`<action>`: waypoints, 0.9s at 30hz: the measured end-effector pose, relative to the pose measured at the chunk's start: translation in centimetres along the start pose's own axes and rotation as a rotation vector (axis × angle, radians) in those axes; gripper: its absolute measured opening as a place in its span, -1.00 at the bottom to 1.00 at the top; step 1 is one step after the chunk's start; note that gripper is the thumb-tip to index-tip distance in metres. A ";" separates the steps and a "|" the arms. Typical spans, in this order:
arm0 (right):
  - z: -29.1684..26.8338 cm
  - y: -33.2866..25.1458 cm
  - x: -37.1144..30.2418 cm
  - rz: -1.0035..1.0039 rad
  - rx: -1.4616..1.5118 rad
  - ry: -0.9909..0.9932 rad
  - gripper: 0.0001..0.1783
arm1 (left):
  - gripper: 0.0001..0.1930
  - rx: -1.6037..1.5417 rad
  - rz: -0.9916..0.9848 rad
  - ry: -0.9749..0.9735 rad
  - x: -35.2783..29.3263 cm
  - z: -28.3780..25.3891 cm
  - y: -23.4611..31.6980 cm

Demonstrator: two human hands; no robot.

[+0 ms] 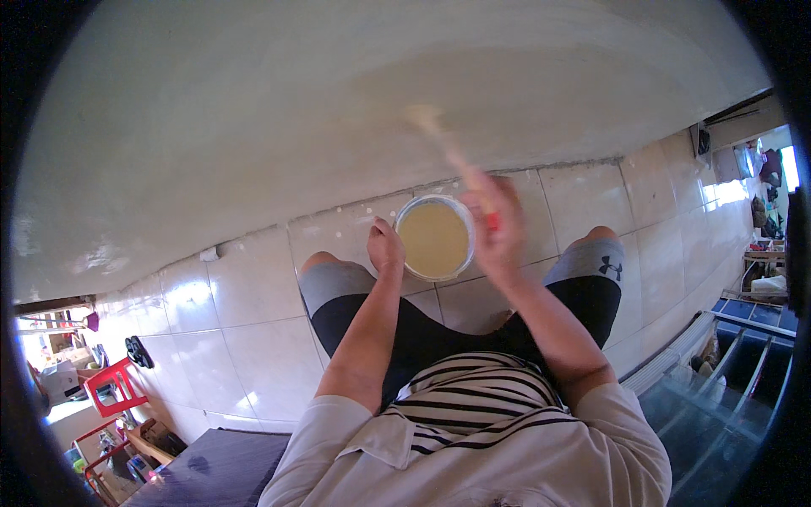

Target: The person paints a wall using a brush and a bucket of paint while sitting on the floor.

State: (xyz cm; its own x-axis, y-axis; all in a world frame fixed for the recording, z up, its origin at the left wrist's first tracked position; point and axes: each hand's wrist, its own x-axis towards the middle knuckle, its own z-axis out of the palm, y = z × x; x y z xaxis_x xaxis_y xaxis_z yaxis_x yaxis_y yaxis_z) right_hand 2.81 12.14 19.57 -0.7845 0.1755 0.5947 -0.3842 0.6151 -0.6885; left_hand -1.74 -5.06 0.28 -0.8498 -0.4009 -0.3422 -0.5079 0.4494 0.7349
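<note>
A round white paint bucket point(471, 253) stands between my knees, holding pale yellowish paint point(432, 237). My left hand point(387, 246) is closed at the left side of its rim, with the fingers partly hidden. My right hand point(498, 224), smeared by motion, grips a paintbrush point(452, 152) to the right of the bucket. The brush has a red patch on its handle. Its pale bristles point up and away, at the wall point(253, 101), where a darker, damp-looking area spreads around them.
Glossy tiles point(253, 279) cover the floor, with pale spots along the wall's foot. A red plastic stool point(114, 387) is at the left, near dark slippers point(138, 351). Behind me lies a dark flat surface point(211, 469); a glass-topped cabinet point(710, 414) stands at the right.
</note>
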 end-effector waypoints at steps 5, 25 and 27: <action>-5.0 4.2 -1.9 0.329 0.015 0.295 -0.61 | -0.36 0.040 0.010 -0.009 0.1 0.4 0.0; -1.5 7.1 -3.8 0.193 -0.210 0.109 -0.59 | -0.36 0.022 0.058 0.043 -0.1 0.8 0.0; -3.6 8.1 -4.3 0.320 -0.203 0.220 -0.64 | -0.37 -0.009 0.071 0.042 0.1 0.9 -0.2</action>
State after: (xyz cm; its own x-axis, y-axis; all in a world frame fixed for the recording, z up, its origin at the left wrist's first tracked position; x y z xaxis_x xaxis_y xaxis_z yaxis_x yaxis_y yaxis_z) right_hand 4.83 19.15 12.93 -0.7180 0.5277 0.4539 -0.0178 0.6381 -0.7698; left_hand -1.85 -4.52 -0.42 -0.8769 -0.4016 -0.2641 -0.4449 0.4704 0.7621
